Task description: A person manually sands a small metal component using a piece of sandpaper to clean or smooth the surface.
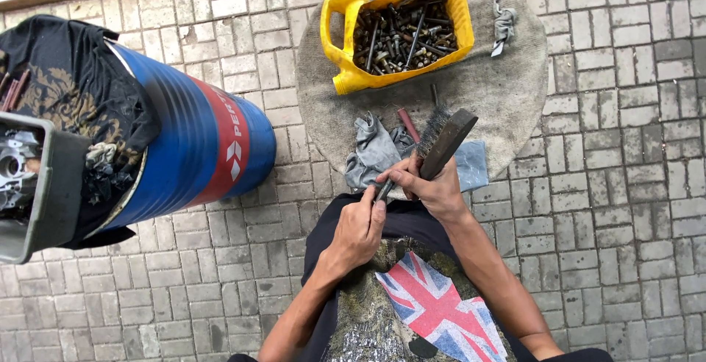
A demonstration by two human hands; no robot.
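We are pinching a small bolt (382, 188) tightly in our left hand (358, 231) while our right hand (434, 185), clenched around a wire brush (442, 138), is scrubbing it just above a grey rag (373, 150).

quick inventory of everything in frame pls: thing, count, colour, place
cut jug: 1, yellow, top centre on the mat, full of bolts
bolts: many, dark and rusty, inside the jug
round mat: 1, grey-brown, on the paving
rags: a few, grey, mat's near edge; a small one right of the jug
drum: 1, blue with a red band, left, draped with a black cloth
tray: 1, grey, far left, metal parts inside
brick paving: grey, all around
wire brush: 1, dark wood, in the right hand
small dark part: 1, pinched by the left hand
left hand: closed on the part
right hand: gripping the brush
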